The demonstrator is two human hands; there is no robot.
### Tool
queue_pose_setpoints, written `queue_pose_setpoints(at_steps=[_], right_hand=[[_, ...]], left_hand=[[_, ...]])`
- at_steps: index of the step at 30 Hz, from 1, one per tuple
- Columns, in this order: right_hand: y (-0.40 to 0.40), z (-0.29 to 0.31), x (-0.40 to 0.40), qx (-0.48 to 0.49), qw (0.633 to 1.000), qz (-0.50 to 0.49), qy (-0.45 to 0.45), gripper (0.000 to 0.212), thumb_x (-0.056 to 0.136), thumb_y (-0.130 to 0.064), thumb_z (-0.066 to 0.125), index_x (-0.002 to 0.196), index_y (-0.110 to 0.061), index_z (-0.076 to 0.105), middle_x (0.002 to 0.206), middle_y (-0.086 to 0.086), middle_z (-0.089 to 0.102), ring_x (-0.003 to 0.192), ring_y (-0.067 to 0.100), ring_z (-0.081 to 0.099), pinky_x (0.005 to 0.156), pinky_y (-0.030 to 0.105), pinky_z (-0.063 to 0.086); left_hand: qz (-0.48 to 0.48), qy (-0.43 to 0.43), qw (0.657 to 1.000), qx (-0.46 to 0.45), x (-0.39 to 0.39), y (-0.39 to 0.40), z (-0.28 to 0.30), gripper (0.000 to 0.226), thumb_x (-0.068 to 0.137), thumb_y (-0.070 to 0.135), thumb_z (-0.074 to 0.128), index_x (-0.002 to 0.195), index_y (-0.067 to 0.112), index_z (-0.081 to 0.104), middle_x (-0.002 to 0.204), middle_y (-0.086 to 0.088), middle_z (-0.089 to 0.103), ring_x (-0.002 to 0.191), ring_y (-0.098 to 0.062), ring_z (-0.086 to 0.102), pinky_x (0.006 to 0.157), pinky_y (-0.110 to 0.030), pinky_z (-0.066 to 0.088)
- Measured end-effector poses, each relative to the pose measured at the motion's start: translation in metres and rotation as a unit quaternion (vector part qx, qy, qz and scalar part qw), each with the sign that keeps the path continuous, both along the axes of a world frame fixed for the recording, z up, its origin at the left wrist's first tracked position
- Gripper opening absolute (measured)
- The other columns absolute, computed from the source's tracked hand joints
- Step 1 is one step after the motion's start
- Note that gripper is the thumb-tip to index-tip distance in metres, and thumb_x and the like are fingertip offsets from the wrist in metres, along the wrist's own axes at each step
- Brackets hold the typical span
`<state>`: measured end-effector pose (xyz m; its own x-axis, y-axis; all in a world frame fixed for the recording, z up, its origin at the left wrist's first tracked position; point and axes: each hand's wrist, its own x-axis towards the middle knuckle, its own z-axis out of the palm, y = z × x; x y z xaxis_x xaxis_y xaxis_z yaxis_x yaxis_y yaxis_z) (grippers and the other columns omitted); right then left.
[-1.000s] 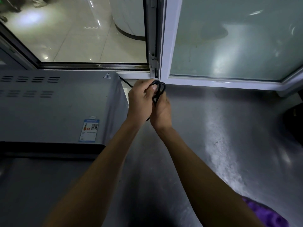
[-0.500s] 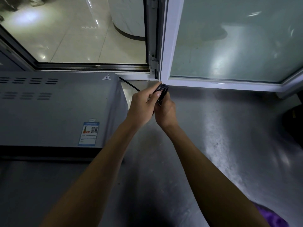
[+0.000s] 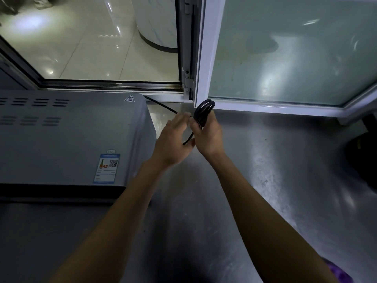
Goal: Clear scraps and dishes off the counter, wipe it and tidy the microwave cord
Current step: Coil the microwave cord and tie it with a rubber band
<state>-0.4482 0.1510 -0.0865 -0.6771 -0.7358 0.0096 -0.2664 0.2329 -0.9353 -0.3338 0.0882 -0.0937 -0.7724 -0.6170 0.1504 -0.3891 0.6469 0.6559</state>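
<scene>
The black microwave cord (image 3: 204,111) is gathered into a small coil just right of the grey microwave (image 3: 67,135). My right hand (image 3: 208,135) grips the coil, whose loops stick out above my fingers. One strand of the cord runs from behind the microwave's back corner across to my hands. My left hand (image 3: 173,141) is beside the coil with its fingers spread and relaxed, and a strand of cord passes under its palm.
The steel counter (image 3: 265,180) stretches to the right and towards me. A white-framed window (image 3: 204,58) stands open right behind the coil. A dark object (image 3: 365,152) sits at the right edge, and a purple cloth (image 3: 338,272) lies at the bottom right.
My left hand has let go of the coil and opened, dropping slightly left. My right hand keeps hold of the coil, which has shifted a little to the right.
</scene>
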Motion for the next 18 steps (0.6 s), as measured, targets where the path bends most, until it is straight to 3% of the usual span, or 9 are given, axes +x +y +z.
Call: queue_pose_setpoints(at_steps=[4,6,9,11,14,18], right_hand=[[0.003,0.004,-0.003,-0.012,0.999,-0.006,-0.031,0.019,0.094,-0.029,0.065,0.106,-0.016,0.059,0.085,-0.012,0.063,0.075,0.000,0.061,0.069,0.019,0.049],[0.005,0.006,-0.005,-0.026,0.998,-0.004,-0.057,0.019,0.094,-0.027,0.065,0.104,-0.013,0.060,0.084,-0.007,0.064,0.075,0.004,0.061,0.072,0.026,0.052],[0.008,0.010,-0.005,-0.045,0.996,0.004,-0.080,0.019,0.093,-0.028,0.067,0.097,-0.011,0.060,0.075,-0.004,0.062,0.065,0.005,0.057,0.061,0.023,0.049],[0.011,0.013,-0.006,-0.054,0.993,0.015,-0.105,0.025,0.092,-0.030,0.068,0.095,-0.007,0.060,0.073,0.007,0.064,0.063,0.012,0.060,0.058,0.025,0.052],[0.014,0.013,-0.006,-0.066,0.988,0.032,-0.135,0.029,0.093,-0.027,0.070,0.098,0.001,0.062,0.089,0.022,0.070,0.084,0.036,0.069,0.077,0.051,0.059],[0.017,0.009,-0.007,-0.067,0.988,0.038,-0.138,0.022,0.094,-0.023,0.068,0.098,-0.002,0.066,0.091,0.017,0.072,0.087,0.035,0.069,0.081,0.053,0.058]], left_hand=[[-0.016,-0.007,0.999,-0.027,0.000,-0.003,-0.006,0.062,0.097,0.027,0.061,0.152,0.012,0.036,0.153,-0.005,0.041,0.144,-0.022,0.037,0.111,-0.047,0.039],[-0.023,0.023,0.999,-0.041,-0.001,-0.002,-0.006,0.057,0.098,0.021,0.060,0.150,0.013,0.038,0.147,-0.002,0.045,0.139,-0.019,0.042,0.108,-0.044,0.043],[-0.013,0.050,0.997,-0.065,-0.001,0.000,-0.005,0.049,0.098,0.018,0.060,0.145,0.012,0.045,0.140,-0.001,0.052,0.130,-0.014,0.049,0.102,-0.026,0.044],[0.006,0.054,0.996,-0.074,-0.002,-0.001,-0.006,0.043,0.097,0.017,0.060,0.139,0.011,0.052,0.132,-0.001,0.057,0.123,-0.014,0.052,0.094,-0.019,0.042],[0.026,0.057,0.992,-0.108,-0.005,-0.004,-0.005,0.029,0.097,0.015,0.061,0.126,0.011,0.062,0.117,-0.001,0.063,0.111,-0.018,0.056,0.086,-0.023,0.046],[0.044,0.066,0.991,-0.112,-0.011,-0.007,0.000,0.014,0.097,0.011,0.062,0.106,0.006,0.071,0.097,-0.004,0.067,0.091,-0.021,0.060,0.075,-0.039,0.052]])
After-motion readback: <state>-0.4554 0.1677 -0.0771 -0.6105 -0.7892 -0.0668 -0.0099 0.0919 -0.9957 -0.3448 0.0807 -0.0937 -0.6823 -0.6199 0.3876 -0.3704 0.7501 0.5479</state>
